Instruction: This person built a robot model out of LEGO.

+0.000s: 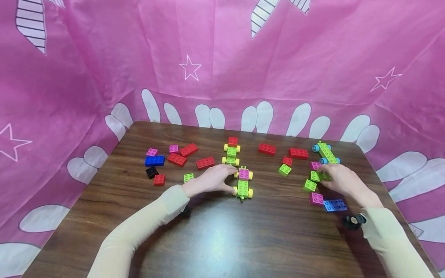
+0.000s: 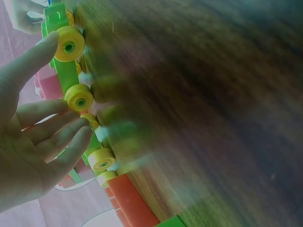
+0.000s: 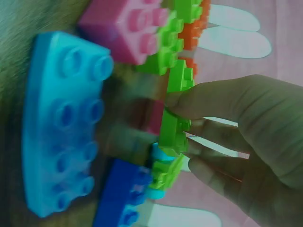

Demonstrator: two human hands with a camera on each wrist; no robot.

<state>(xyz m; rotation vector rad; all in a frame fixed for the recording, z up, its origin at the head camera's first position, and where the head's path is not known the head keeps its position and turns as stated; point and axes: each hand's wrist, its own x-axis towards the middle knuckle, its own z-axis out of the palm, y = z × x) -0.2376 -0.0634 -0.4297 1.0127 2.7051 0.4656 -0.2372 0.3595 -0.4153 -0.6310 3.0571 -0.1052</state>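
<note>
My left hand (image 1: pixel 232 179) rests on the table with thumb and fingertips touching the left side of a green car (image 1: pixel 243 188) with yellow wheels and a pink brick on top. In the left wrist view the thumb (image 2: pixel 33 56) touches a yellow wheel (image 2: pixel 69 43) and the fingers lie fairly straight by the second wheel (image 2: pixel 79 97). My right hand (image 1: pixel 325 177) pinches a small green brick (image 1: pixel 317 176) at the right of the table. In the right wrist view the green brick (image 3: pixel 173 127) sits between thumb and fingers.
A second yellow-wheeled car (image 1: pixel 231 151) with a red brick stands behind the first. A blue-wheeled green car (image 1: pixel 326 153) is at the far right. Loose bricks lie left (image 1: pixel 154 160) and right (image 1: pixel 299 153), with a blue plate (image 1: pixel 335 205) and pink brick (image 1: pixel 316 198) near my right wrist. Pink cloth surrounds the table (image 1: pixel 222 239).
</note>
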